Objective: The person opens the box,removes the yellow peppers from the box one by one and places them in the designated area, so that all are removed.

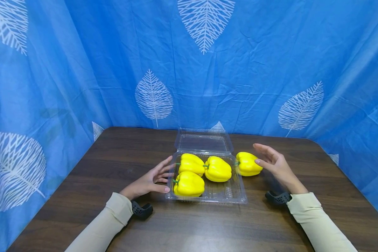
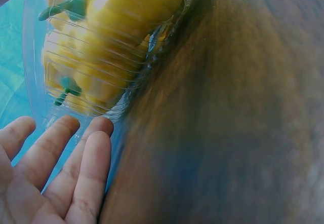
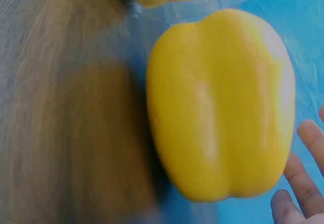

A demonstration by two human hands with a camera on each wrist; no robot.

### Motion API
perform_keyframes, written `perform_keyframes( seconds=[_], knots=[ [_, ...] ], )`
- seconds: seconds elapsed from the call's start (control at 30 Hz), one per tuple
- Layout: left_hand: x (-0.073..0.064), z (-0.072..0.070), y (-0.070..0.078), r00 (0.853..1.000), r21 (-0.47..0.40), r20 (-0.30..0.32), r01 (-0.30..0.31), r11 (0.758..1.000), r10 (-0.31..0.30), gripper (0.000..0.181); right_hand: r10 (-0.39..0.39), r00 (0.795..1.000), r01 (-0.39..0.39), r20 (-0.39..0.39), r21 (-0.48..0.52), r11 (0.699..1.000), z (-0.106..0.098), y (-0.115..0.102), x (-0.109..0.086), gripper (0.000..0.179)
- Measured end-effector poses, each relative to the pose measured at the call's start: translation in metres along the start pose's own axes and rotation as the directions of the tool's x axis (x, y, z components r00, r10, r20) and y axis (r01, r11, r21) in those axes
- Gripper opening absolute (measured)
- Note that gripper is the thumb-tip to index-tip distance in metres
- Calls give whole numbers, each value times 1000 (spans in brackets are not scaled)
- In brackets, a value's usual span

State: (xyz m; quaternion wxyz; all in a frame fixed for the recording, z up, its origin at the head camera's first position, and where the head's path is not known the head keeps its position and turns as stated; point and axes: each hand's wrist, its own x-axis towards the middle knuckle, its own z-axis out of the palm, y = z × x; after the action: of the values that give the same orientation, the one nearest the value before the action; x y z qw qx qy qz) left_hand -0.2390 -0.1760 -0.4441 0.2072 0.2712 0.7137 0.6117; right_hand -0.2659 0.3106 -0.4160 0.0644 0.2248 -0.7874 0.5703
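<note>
A clear plastic clamshell box [image 1: 222, 196] stands on the table with its lid [image 1: 203, 142] folded back. Inside are three yellow bell peppers: one at the back left [image 1: 191, 164], one at the front left [image 1: 189, 184], and one in the middle [image 1: 218, 169]. My left hand [image 1: 146, 182] is at the box's left side, fingers spread along the wall; whether they touch it I cannot tell. A fourth yellow bell pepper [image 1: 248, 164] lies outside, against the right side. Beside it, my right hand [image 1: 278, 169] is spread, its fingers [image 3: 302, 183] apart from the pepper or barely touching.
The dark wooden table [image 1: 138, 147] runs out to both sides. A blue curtain [image 1: 189, 87] with white leaf prints hangs behind it and along its sides. Each wrist wears a black strap, the left one [image 1: 141, 210] near the tabletop.
</note>
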Motion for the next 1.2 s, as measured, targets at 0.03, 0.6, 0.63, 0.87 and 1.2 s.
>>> perform_keyframes(
  seconds=[0.03,0.6,0.63,0.87,1.2],
  knots=[
    [0,0,0,1000,-1,-1,1,1000,-1,111,-12,1000,12,1,-11,1000,0,-2,0,55],
    [0,0,1,1000,-5,0,4,1000,-4,111,-155,985,162,77,-92,982,21,-32,5,59],
    [0,0,1,1000,-7,0,5,1000,-5,111,-156,984,164,82,-105,981,22,-33,5,59],
    [-1,1,1,1000,-13,-6,12,1000,-12,111,-148,984,163,101,-164,973,31,-41,8,60],
    [0,1,1,1000,-24,-9,15,1000,-15,112,-162,974,183,157,-132,974,43,-48,16,59]
  ],
)
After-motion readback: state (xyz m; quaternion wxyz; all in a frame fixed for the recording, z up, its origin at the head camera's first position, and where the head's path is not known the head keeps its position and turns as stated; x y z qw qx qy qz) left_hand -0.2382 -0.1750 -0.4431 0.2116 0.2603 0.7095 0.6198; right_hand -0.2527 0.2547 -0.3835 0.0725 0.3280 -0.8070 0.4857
